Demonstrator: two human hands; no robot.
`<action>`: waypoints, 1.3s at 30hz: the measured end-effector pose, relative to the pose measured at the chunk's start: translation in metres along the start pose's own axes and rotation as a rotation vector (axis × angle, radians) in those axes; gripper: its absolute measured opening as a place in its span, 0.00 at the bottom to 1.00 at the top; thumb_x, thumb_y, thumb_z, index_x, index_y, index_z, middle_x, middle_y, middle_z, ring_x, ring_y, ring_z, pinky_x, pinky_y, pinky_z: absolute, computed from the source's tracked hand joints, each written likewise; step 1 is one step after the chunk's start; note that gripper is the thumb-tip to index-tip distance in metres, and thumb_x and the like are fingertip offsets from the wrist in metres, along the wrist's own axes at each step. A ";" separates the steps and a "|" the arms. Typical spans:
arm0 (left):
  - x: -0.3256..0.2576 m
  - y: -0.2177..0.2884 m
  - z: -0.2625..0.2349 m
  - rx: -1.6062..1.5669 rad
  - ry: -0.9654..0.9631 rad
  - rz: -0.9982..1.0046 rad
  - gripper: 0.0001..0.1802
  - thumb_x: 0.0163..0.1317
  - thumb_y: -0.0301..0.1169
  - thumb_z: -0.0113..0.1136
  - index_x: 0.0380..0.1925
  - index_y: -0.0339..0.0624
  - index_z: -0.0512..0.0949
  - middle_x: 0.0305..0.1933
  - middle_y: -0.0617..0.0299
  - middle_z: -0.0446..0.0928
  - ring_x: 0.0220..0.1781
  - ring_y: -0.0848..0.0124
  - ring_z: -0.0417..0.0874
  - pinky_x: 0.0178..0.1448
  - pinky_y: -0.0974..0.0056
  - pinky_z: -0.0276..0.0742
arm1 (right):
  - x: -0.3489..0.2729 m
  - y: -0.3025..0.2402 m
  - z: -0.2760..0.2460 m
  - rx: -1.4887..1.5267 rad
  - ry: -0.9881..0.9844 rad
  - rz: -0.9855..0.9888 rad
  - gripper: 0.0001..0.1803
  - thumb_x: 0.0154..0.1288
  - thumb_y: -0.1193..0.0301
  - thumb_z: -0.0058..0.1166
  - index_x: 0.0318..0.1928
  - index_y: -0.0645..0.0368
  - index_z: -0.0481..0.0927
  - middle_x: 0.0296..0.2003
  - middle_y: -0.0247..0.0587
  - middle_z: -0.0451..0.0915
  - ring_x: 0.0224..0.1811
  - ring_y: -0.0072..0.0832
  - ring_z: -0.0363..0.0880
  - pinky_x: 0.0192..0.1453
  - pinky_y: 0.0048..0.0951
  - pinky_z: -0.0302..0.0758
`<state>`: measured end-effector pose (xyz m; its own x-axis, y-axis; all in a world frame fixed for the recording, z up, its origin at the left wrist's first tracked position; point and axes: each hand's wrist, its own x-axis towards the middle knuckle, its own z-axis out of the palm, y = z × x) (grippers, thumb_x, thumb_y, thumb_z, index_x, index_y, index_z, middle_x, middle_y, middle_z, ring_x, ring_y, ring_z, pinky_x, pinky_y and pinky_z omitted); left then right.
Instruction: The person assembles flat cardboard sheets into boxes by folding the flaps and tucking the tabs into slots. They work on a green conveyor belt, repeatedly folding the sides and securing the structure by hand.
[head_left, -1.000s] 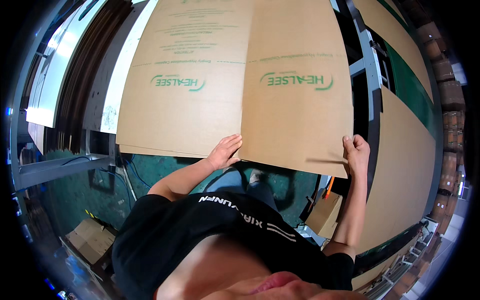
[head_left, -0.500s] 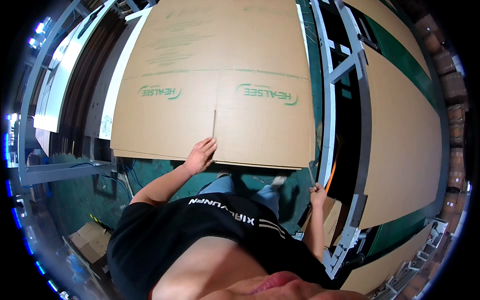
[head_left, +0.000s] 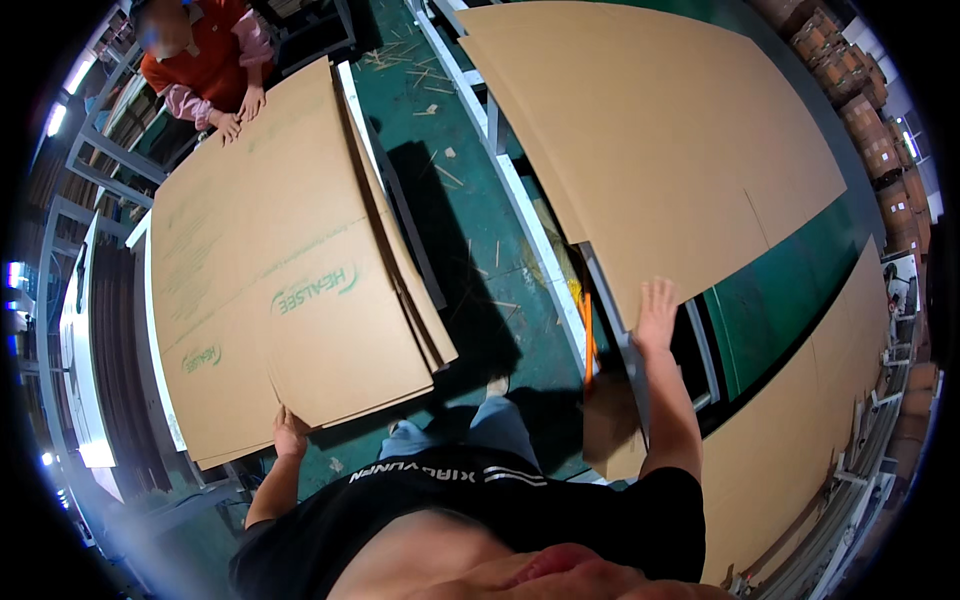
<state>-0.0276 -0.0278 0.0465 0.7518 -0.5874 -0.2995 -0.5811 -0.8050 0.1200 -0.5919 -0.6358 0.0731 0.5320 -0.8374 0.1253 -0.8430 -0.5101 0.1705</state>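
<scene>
Head view, looking down. The left hand grips the near edge of a large flat sheet of brown corrugated cardboard with green print, fingers curled under the edge and thumb on top, so the hand is closed on the sheet. This sheet lies uppermost on a stack of similar brown cardboard sheets whose edges fan out on the right side, over a green floor strewn with small cardboard scraps. The right hand lies flat, fingers spread and extended, on the lower corner of a second large plain brown cardboard sheet, which rests across a grey metal frame rail. The two sheets lie well apart, with the floor strip between them. An orange rod-like object stands just beside the rail, near the right wrist. At the far end of the printed sheet, a second person in an orange top with pink sleeves presses both hands on its far edge. Further brown sheets lie at lower right.
</scene>
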 end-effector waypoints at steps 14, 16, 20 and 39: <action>-0.011 0.004 0.019 0.062 0.139 -0.332 0.32 0.50 0.23 0.58 0.60 0.36 0.69 0.69 0.37 0.62 0.67 0.44 0.67 0.70 0.54 0.67 | 0.234 -0.068 0.055 -0.069 0.207 -0.192 0.20 0.64 0.69 0.48 0.56 0.56 0.72 0.57 0.48 0.70 0.62 0.43 0.67 0.65 0.50 0.64; -0.028 -0.001 0.014 0.117 0.296 -0.294 0.30 0.49 0.21 0.56 0.57 0.38 0.72 0.67 0.36 0.65 0.66 0.42 0.68 0.69 0.51 0.67 | 0.285 -0.082 0.067 -0.053 0.320 -0.141 0.13 0.62 0.69 0.49 0.46 0.55 0.76 0.45 0.43 0.74 0.52 0.39 0.73 0.56 0.46 0.70; -0.063 0.043 -0.020 0.073 0.302 -0.390 0.32 0.48 0.23 0.59 0.58 0.33 0.70 0.67 0.36 0.65 0.66 0.41 0.68 0.69 0.50 0.66 | 0.355 -0.071 0.015 0.002 0.313 -0.271 0.05 0.57 0.74 0.52 0.34 0.55 0.80 0.33 0.42 0.81 0.37 0.40 0.83 0.39 0.40 0.78; 0.090 0.393 -0.107 -0.650 0.088 1.096 0.31 0.50 0.26 0.65 0.58 0.39 0.74 0.62 0.50 0.74 0.64 0.53 0.74 0.68 0.57 0.69 | -0.038 -0.147 -0.518 0.436 0.843 -0.518 0.24 0.51 0.77 0.71 0.51 0.58 0.82 0.37 0.37 0.86 0.38 0.25 0.85 0.45 0.25 0.80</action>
<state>-0.1549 -0.4066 0.1684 0.0099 -0.9507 0.3099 -0.6678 0.2244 0.7097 -0.4479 -0.4272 0.5497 0.5743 -0.1795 0.7987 -0.3664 -0.9288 0.0548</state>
